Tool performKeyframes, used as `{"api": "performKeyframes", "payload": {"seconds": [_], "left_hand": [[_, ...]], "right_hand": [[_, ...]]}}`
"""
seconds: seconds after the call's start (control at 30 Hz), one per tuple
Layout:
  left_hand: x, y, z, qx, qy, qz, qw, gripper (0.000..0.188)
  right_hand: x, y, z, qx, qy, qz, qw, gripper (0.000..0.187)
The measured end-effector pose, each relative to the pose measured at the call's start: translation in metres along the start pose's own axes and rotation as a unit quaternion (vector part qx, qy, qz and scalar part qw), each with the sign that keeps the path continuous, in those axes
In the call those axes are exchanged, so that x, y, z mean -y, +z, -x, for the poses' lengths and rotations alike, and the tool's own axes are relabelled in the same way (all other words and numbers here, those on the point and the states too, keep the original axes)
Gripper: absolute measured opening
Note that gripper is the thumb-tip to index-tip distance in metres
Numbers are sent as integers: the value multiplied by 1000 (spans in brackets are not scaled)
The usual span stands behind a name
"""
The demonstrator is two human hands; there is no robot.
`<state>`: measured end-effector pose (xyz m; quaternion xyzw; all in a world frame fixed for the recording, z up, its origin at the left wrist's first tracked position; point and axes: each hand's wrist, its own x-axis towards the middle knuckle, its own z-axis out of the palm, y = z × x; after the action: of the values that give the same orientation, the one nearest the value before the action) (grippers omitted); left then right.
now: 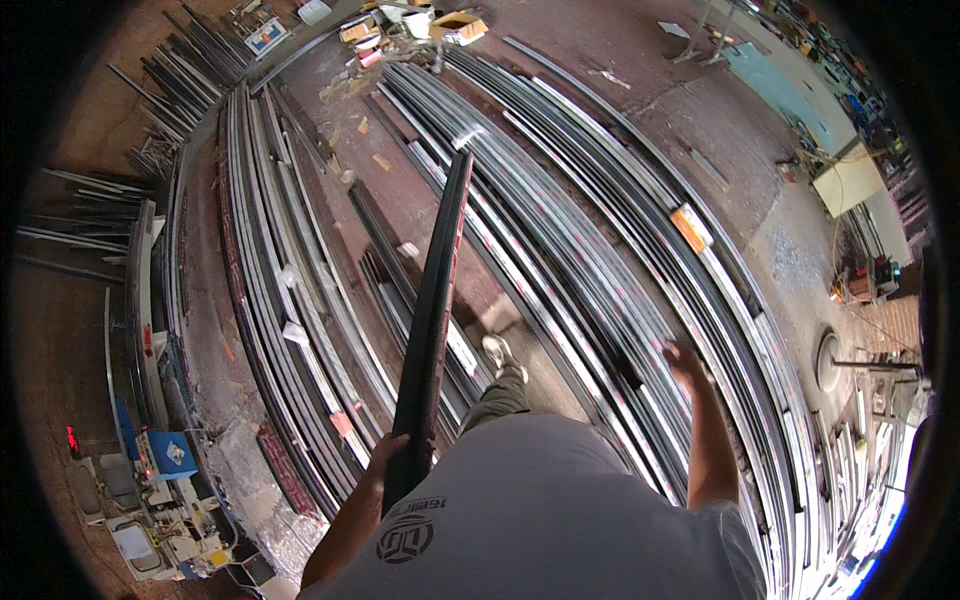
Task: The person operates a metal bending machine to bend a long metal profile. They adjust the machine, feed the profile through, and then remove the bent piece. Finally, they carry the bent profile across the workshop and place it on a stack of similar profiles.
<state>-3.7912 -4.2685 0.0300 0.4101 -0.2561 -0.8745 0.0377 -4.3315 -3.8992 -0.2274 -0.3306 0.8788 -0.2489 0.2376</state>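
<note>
My left hand (pixel 388 455) is closed round the near end of a long dark metal profile (pixel 428 310). The profile runs up and away from my left side, with its far end above the stacked lengths. Reddish marks show along its right edge. My right hand (pixel 682 362) is out to the right over a bundle of grey profiles (pixel 590 250), its fingers loosely apart and nothing visible in them. Whether it touches the bundle I cannot tell.
Long profiles (pixel 290 270) also lie in rows on the left. My shoe (pixel 500 352) is in a narrow gap between stacks. Cardboard boxes (pixel 458 27) sit at the far end. A machine with a blue panel (pixel 170 455) stands lower left, and a pale table (pixel 780 90) upper right.
</note>
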Motion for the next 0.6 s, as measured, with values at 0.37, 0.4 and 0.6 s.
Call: {"api": "performKeyframes", "payload": {"seconds": [0.37,0.4,0.6], "left_hand": [[-201,-56,-91,-137,-17,58,989,42],[-218,-53,-107,-166,-26,73,983,43],[-333,-58,-160,-308,-38,-29,950,37]], "right_hand": [[15,155,-49,305,66,110,944,45],[34,168,-72,272,268,-47,923,43],[150,186,-305,303,97,69,945,37]]}}
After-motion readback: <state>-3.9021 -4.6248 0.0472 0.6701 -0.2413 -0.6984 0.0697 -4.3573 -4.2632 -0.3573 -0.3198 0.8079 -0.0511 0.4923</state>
